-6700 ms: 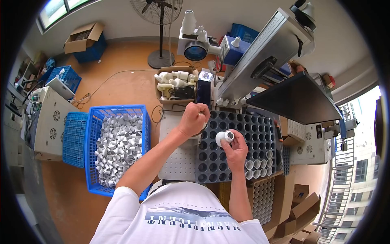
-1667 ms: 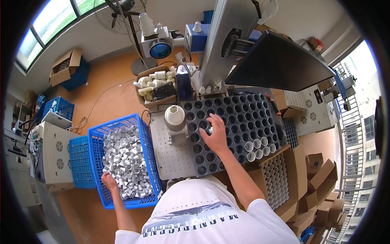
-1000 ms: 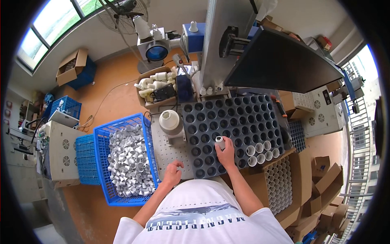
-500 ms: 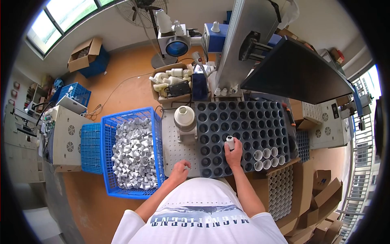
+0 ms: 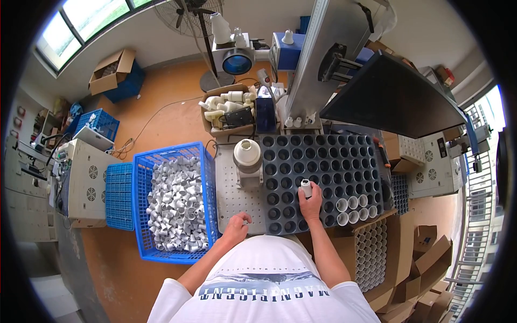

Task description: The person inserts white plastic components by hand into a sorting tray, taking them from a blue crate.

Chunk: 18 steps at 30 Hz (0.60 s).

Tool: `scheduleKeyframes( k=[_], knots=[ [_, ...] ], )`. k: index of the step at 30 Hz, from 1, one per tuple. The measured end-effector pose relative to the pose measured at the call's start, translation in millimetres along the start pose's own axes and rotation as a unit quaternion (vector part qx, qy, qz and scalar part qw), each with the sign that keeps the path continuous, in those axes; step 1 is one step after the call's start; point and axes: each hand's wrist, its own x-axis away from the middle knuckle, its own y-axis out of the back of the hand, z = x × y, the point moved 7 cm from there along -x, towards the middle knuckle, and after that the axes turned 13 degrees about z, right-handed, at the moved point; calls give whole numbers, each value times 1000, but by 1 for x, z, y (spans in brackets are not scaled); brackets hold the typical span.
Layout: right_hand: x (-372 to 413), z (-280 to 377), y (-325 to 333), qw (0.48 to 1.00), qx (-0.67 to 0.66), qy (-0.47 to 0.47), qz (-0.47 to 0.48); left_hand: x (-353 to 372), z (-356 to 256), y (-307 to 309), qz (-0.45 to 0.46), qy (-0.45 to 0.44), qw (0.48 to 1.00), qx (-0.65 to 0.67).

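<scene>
My right hand (image 5: pixel 310 202) grips a white hollow plastic housing (image 5: pixel 306 187), its narrow end up, above the black tray (image 5: pixel 284 185) of round holes. At the tray's near right, several white housings (image 5: pixel 354 217) sit in the holes with their wide rims up. My left hand (image 5: pixel 236 228) rests by the near edge of the perforated metal plate (image 5: pixel 229 196), fingers curled and nothing visible in them. A larger white housing stands on a fixture (image 5: pixel 247 161) at the back of that plate.
A blue basket (image 5: pixel 141 215) full of loose white housings stands at the left. Above the table are a laser-like head with a round lens (image 5: pixel 237 62), a metal column (image 5: pixel 312 64) and a monitor (image 5: pixel 396 97). At the right, a cardboard box (image 5: pixel 398 247) holds rows of housings.
The view has shifted very slightly. My hands stay in place, the right still holding the white hollow plastic housing over the tray.
</scene>
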Motion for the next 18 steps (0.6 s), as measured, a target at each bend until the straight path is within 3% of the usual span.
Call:
scheduleKeyframes(
  k=[18],
  knots=[
    [0, -1, 0, 1000, 17, 4, -8, 0, -8, 3, -3, -2, 1000, -12]
  ],
)
